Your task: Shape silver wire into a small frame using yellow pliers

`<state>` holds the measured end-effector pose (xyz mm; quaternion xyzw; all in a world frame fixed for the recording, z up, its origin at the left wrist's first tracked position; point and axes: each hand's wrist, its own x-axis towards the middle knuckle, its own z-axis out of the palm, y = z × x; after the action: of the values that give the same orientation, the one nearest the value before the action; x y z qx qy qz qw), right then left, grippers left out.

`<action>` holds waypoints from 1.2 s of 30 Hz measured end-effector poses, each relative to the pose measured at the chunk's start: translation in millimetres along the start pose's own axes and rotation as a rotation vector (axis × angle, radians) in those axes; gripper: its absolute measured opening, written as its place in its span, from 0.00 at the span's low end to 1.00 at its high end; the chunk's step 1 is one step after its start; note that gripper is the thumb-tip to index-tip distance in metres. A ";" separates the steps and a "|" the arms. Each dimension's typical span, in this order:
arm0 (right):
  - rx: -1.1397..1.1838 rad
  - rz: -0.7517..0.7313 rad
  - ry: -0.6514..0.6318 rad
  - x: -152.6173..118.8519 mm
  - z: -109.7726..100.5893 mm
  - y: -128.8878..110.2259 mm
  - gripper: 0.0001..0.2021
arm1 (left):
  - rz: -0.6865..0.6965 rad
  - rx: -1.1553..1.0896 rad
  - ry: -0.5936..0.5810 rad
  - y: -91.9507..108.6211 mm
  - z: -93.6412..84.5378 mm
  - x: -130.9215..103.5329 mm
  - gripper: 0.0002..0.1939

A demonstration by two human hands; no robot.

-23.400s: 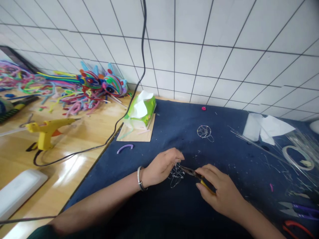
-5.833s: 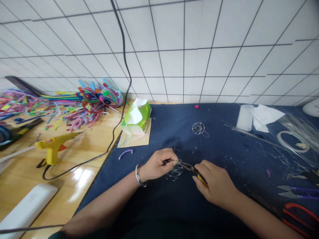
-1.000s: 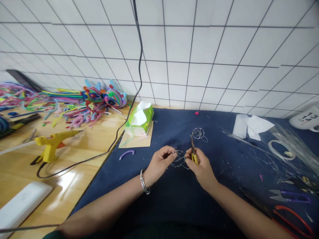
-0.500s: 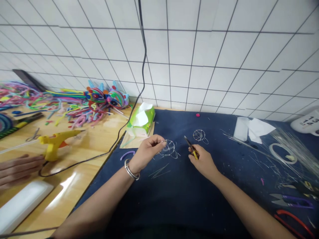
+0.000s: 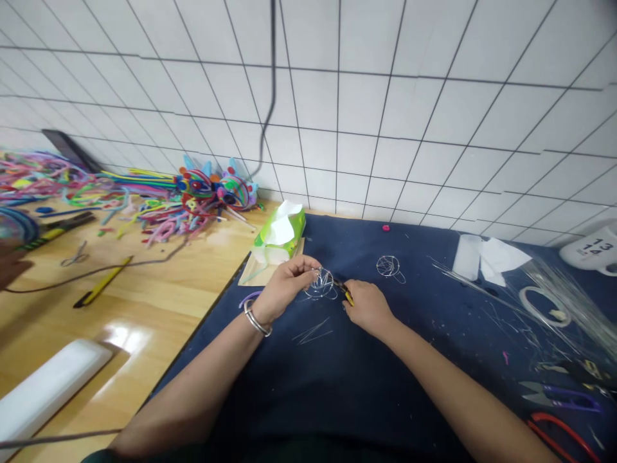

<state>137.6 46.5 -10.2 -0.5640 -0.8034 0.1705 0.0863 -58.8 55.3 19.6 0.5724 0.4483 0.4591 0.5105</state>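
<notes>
My left hand [image 5: 290,283], with a silver bangle at the wrist, pinches a small round wire frame [image 5: 322,285] above the dark blue cloth. My right hand [image 5: 369,303] is closed around pliers [image 5: 349,294] with yellow-and-black handles. The jaws of the pliers meet the right side of the wire frame; whether they grip a wire is too small to tell. A second wire frame [image 5: 388,266] lies on the cloth to the right, beyond my right hand. Several short cut wires [image 5: 312,332] lie below my left hand.
A green tissue pack [image 5: 282,228] stands behind my left hand. On the wooden table at left are a utility knife [image 5: 103,281], colourful pipe cleaners [image 5: 166,222] and a white case [image 5: 53,392]. At right lie wire bundles, purple snips [image 5: 562,394] and a mug [image 5: 590,247].
My right hand has moved left, bringing the pliers to the wire frame. At far left, the yellow glue gun has left its place, and the other person's hand has shifted up to the left edge.
</notes>
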 end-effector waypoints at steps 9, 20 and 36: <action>-0.050 0.011 -0.051 3.5 -4.4 -8.1 0.09 | 0.025 -0.038 -0.145 -1.0 7.3 -4.3 0.07; 0.311 0.075 0.008 -17.0 -5.8 15.9 0.08 | -0.065 -0.042 -0.221 -4.3 20.0 -13.8 0.08; 0.739 0.086 0.251 -113.8 -39.1 34.0 0.04 | -0.067 0.109 -0.526 -8.0 95.0 -52.1 0.08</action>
<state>220.1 -42.6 19.6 -0.5446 -0.6468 0.3813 0.3737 25.1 -11.6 2.7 0.6835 0.3430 0.2526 0.5928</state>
